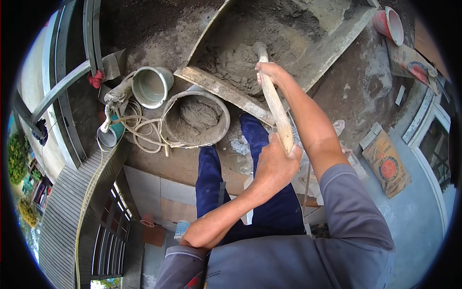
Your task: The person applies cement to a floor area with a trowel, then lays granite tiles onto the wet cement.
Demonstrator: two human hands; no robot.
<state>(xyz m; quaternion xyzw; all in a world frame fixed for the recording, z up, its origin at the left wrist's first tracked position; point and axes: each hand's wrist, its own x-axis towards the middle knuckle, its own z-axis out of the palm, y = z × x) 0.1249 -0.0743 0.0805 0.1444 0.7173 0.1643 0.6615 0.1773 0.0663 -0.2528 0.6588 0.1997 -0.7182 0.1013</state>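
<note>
A wooden-handled hoe slants from near my body to the wet grey mortar in a mixing trough. Its blade is hidden in the mortar. My left hand is closed round the near end of the handle. Farther up, close to the hoe's head, my right hand wraps the same handle. Just left of the trough's near corner stands a bucket partly filled with mortar.
Left of the mortar bucket are a pale bucket holding liquid, a coiled hose and a small green bucket. A red bucket lies tilted at upper right. A paper cement sack rests on the right.
</note>
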